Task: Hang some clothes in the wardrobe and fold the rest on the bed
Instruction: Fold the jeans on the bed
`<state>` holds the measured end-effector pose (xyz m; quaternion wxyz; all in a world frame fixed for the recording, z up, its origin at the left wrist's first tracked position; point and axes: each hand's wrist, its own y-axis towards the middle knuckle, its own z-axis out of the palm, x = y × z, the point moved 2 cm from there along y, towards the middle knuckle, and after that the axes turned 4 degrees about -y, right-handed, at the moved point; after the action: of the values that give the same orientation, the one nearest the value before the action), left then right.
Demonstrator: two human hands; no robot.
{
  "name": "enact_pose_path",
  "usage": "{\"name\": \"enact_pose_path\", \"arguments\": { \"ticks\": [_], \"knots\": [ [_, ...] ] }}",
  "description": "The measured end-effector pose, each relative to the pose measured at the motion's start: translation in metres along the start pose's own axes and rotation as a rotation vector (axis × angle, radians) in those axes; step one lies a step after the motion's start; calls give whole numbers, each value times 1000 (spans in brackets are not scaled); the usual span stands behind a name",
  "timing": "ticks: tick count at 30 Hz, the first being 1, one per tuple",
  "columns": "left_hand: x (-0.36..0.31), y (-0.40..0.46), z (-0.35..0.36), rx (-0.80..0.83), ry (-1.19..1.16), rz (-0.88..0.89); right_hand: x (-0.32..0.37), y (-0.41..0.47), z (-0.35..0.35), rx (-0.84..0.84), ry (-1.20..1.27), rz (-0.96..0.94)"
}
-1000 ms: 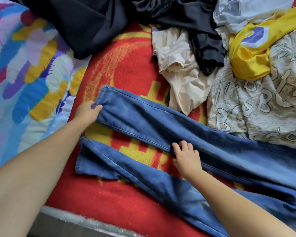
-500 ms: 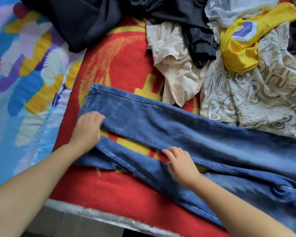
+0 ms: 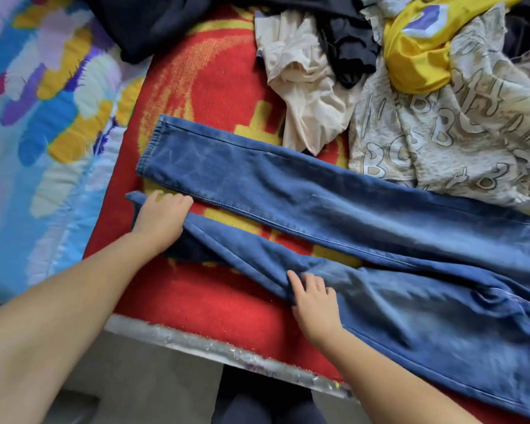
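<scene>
Early going: left hand (image 3: 161, 220) is gripping the near hem of the jeans (image 3: 334, 206), right hand (image 3: 314, 298) is pressing flat at five o'clock; pile (image 3: 441, 117) at one o'clock is waiting unfolded.

Under both hands the jeans (image 3: 334, 206) are matt blue denim, faded in patches, with stitched seams. Beneath them the red blanket (image 3: 214, 301) looks coarse and fuzzy. Beyond the right hand (image 3: 314, 302) lie a thin, creased beige top (image 3: 306, 96) and a slightly shiny yellow garment (image 3: 416, 56).
</scene>
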<state>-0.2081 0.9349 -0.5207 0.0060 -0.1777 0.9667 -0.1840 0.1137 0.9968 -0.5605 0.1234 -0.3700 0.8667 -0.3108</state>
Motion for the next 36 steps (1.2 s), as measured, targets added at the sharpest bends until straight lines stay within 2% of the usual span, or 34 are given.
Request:
{"name": "enact_pose_path", "arguments": {
  "ticks": [2,4,6,8,10,11,12,14,15,16,18,21,22,23,24,26,28,29,30,31,34,35,36],
  "knots": [
    [6,-6,-34,-201,-49,59,-10,3,-11,-109,119,62],
    [9,-19,-70,-443,-21,186,-20,-4,-27,-260,213,33],
    [16,-34,-89,-612,26,278,-28,-17,-39,-407,249,-93],
    [20,-54,-89,-658,40,288,-34,-35,-44,-485,200,-238],
    [23,-76,-64,-587,34,252,-32,-45,-38,-442,134,-355],
    [24,-87,-44,-508,37,213,-28,-48,-29,-329,109,-397],
    [26,-97,-21,-390,30,151,-25,-49,-18,-199,78,-420],
    [34,-114,30,-12,4,-18,-16,-48,6,75,-3,-455],
    [35,-122,52,142,-29,-100,-11,-45,12,140,-18,-463],
    [35,-126,66,227,-71,-195,-8,-43,13,142,8,-466],
    [31,-120,73,182,-266,-360,-6,-33,0,0,138,-430],
    [28,-88,62,-107,-411,-431,-17,-10,-30,-419,327,-340],
    [31,-72,59,-145,-437,-444,-22,2,-38,-533,346,-271],
    [36,-58,56,-125,-487,-485,-27,14,-46,-564,343,-186],
    [42,-44,56,-71,-561,-552,-30,26,-51,-523,323,-85],
    [53,-18,62,67,-670,-669,-33,48,-48,-214,226,73],
    [61,-5,66,156,-659,-644,-27,60,-46,162,69,77],
    [64,-3,66,137,-657,-590,-21,63,-44,259,-9,40],
    [68,-3,64,76,-653,-536,-16,63,-45,256,-72,9],
    [72,-5,62,-23,-646,-499,-14,63,-46,154,-102,12],
    [90,-9,58,-284,-634,-510,-15,62,-61,-438,91,167],
    [95,-8,62,-293,-626,-520,-17,65,-63,-529,141,189],
    [99,-6,69,-259,-623,-529,-17,69,-60,-509,153,207]
  ]
}}
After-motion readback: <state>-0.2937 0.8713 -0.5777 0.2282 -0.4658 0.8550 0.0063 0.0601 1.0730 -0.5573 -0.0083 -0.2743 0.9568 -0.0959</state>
